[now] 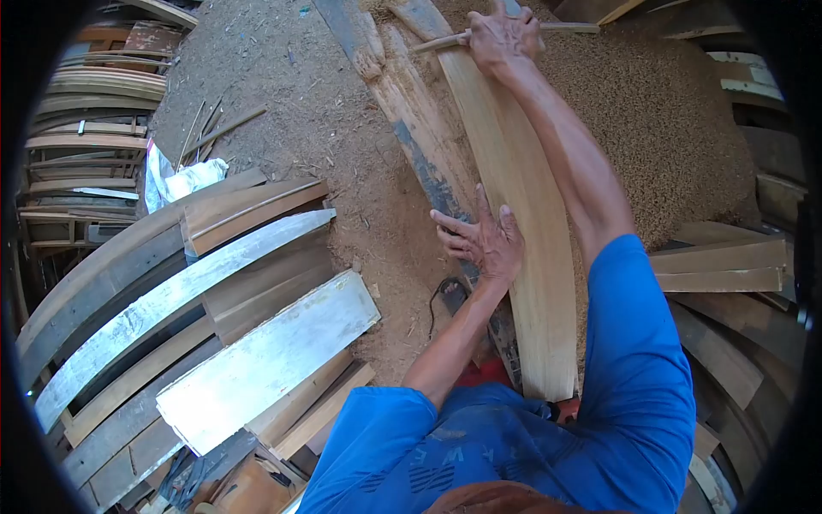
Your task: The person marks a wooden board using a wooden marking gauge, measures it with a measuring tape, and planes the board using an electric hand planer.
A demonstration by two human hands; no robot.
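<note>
Plank: long pale-brown wooden board, lengthwise before the person, alongside rough grey-brown timber
Handling: probably stiff, fairly heavy; best held by both long edges
Right hand: fingers closed on thin tan wooden stick across plank's far end
Left hand: fingers spread wide, at plank's left edge
Ground: brown dirt, scattered shavings
Room: stacked boards both sides

stick: middle hidden by right hand; plank: far end cut off; foot: partly hidden
</note>
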